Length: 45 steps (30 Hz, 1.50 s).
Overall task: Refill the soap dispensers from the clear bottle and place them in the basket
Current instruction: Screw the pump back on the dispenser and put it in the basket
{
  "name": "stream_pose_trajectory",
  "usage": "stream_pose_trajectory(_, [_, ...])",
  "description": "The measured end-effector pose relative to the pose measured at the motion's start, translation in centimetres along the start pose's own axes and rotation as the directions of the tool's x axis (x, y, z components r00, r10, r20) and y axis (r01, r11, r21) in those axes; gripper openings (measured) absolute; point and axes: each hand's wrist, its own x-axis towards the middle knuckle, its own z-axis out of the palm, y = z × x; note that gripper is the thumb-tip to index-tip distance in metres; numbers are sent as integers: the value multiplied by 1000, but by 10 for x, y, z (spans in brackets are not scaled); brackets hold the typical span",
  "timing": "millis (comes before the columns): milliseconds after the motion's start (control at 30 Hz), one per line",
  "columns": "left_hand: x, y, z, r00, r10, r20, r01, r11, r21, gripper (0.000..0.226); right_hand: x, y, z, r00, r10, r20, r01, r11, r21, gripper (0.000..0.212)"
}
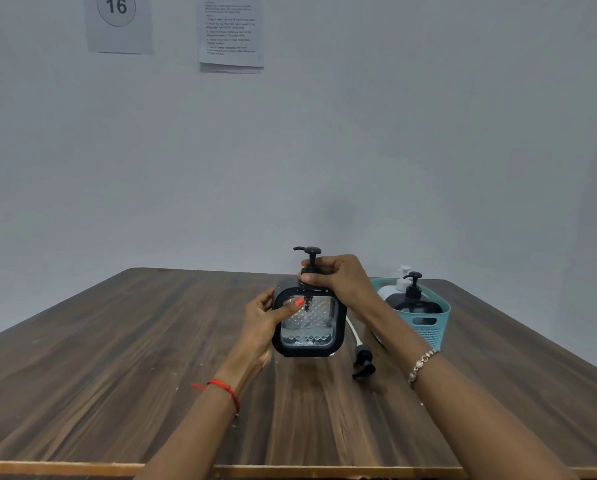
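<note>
A square black-framed soap dispenser (pixel 309 323) with a clear dimpled window stands at the middle of the wooden table (pixel 117 358), a little clear liquid low inside. My left hand (pixel 267 318) grips its left side, thumb on the window. My right hand (pixel 338 278) is closed around the collar of its black pump (pixel 310 252) on top. To the right, a teal basket (pixel 428 322) holds a black-topped round dispenser (pixel 413 299) and a white pump bottle (pixel 395 287). A loose black pump head with a white tube (pixel 362 363) lies on the table beside the dispenser.
The table's back edge meets a plain grey wall. Two paper sheets hang high on it, one (pixel 117 15) marked 16 and one (pixel 233 29) printed with text. My right forearm hides something dark in front of the basket. The table's front edge runs along the bottom.
</note>
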Motion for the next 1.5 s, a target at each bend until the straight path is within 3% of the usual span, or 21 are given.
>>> stream_pose_trajectory(200, [3, -9, 8, 999, 27, -43, -26, 999, 24, 23, -1, 5, 3, 989, -24, -146, 21, 999, -24, 18])
stream_pose_trajectory(300, [4, -8, 12, 1000, 19, -14, -19, 999, 46, 28, -3, 5, -11, 994, 4, -110, -8, 1000, -30, 25])
stream_pose_trajectory(467, [4, -10, 29, 999, 6, 49, -9, 998, 70, 34, -14, 9, -35, 997, 79, -18, -75, 981, 180, 21])
stream_pose_trajectory(667, [2, -24, 52, 995, -53, 84, 49, 998, 41, 35, -19, 4, -69, 980, 141, 142, -148, 988, 38, 18])
stream_pose_trajectory(800, [4, -32, 68, 988, -78, 133, 75, 997, 24, 34, -23, 11, -91, 962, 188, 201, -210, 973, 94, 21])
stream_pose_trajectory(1067, [34, -31, 119, 995, -4, 103, 3, 1000, 7, 35, -27, 23, -142, 981, 190, -47, -191, 981, -27, 61])
stream_pose_trajectory(1267, [80, -27, 158, 988, 103, 113, -109, 993, 45, 33, 14, 9, -172, 968, 107, -227, -128, 988, -82, 67])
stream_pose_trajectory(1500, [146, -39, 191, 985, 131, 113, -147, 978, 150, 60, 58, 28, -201, 940, -9, -342, -49, 986, -158, 58])
